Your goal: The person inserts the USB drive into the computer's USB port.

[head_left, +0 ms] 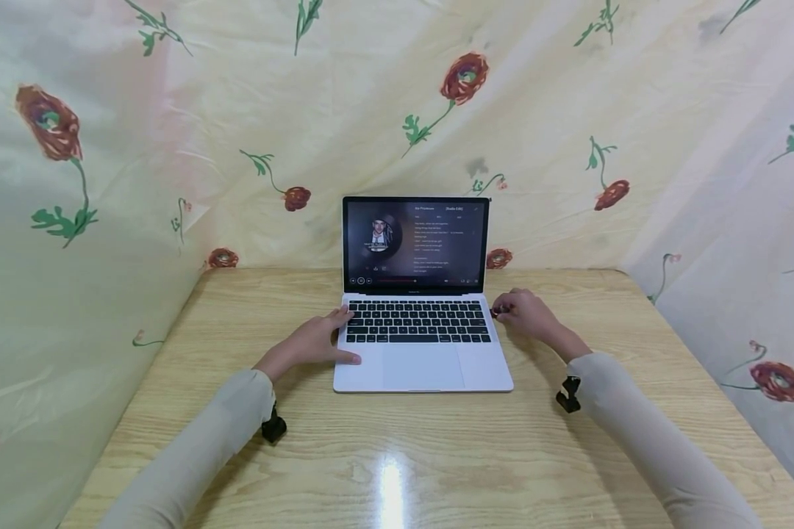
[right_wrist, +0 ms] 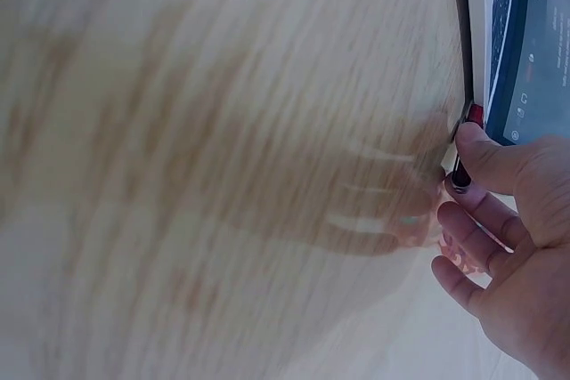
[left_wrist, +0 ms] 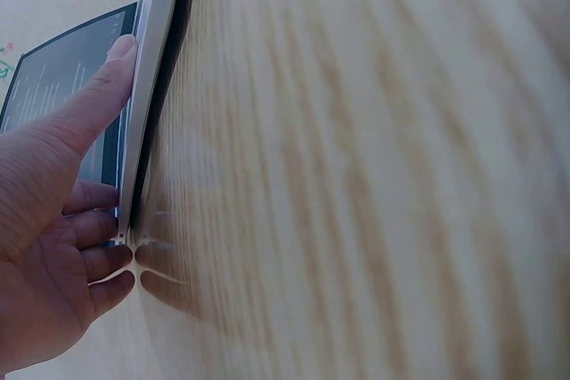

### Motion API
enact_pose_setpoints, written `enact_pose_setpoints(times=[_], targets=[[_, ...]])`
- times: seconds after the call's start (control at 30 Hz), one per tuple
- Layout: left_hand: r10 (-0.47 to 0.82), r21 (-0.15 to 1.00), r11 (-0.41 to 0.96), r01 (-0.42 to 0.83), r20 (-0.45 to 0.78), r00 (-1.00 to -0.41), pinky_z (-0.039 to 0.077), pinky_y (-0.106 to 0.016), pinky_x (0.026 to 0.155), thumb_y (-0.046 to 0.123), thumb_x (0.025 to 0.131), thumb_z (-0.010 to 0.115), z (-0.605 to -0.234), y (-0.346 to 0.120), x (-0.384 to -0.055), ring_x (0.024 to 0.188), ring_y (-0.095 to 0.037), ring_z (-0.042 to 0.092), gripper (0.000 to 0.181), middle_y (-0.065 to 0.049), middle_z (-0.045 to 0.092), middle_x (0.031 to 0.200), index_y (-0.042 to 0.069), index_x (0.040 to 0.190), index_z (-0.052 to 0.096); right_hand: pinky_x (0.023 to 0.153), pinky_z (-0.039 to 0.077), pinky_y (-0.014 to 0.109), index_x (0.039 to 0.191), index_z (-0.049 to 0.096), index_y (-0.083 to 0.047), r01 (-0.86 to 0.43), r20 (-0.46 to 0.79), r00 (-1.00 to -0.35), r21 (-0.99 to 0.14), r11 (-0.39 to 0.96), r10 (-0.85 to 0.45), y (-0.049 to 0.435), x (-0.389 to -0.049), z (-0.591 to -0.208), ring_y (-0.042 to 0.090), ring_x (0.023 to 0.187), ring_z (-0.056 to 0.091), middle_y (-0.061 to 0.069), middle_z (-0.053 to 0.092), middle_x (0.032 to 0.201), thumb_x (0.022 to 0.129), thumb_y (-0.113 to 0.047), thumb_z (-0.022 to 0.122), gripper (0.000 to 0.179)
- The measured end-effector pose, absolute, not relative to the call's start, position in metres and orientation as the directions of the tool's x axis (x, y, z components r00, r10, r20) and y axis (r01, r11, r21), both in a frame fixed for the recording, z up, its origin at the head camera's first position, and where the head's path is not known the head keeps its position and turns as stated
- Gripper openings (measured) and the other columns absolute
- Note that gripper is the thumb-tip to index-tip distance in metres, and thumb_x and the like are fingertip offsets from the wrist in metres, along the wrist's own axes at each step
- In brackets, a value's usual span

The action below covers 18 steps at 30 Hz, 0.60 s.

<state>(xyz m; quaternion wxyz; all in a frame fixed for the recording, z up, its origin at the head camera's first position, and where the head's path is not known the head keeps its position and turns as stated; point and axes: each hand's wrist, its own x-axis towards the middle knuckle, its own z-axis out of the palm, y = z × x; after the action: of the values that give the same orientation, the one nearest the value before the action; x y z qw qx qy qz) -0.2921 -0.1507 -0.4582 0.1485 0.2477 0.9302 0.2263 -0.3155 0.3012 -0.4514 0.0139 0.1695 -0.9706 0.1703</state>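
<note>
An opened silver laptop (head_left: 364,376) stands on the wooden table, its dark screen (head_left: 403,253) showing a music player with lyrics. My left hand (head_left: 309,340) rests against the laptop's left side, thumb on the palm rest and fingertips by the keyboard's edge. In the left wrist view, the other fingers (left_wrist: 109,262) bend beside the laptop's edge. On the right side, my right hand (head_left: 531,316) pinches a small red and black USB flash drive (right_wrist: 461,173) between thumb and forefinger. Its red end sits right at the laptop's side edge; the fingertips partly hide it.
The light wooden table (head_left: 397,433) reaches back to a floral cloth (head_left: 357,125) hanging behind it and along both sides. Black camera mounts (head_left: 274,427) are strapped at both wrists, over beige sleeves (head_left: 198,441).
</note>
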Motion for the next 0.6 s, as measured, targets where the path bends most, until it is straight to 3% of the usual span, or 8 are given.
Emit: enact_pose_setpoints(times=[0.6], targets=[[0.531,0.489,0.775,0.401,-0.159,-0.832,0.029,-0.051,0.126,0.060,0.081,0.079,-0.4584,-0.1511,-0.2923,0.156,-0.036,0.022,0.106,-0.015,0.019,0.169,0.007,0.159,0.032,0.077,0.054,0.046,0.108,0.074,0.003,-0.338,0.085,-0.940,-0.330,0.881,-0.329,0.2978,-0.3165,-0.4520,0.029,0.087,0.061,0.018,0.069,0.096,0.091,0.000,0.072,0.018]])
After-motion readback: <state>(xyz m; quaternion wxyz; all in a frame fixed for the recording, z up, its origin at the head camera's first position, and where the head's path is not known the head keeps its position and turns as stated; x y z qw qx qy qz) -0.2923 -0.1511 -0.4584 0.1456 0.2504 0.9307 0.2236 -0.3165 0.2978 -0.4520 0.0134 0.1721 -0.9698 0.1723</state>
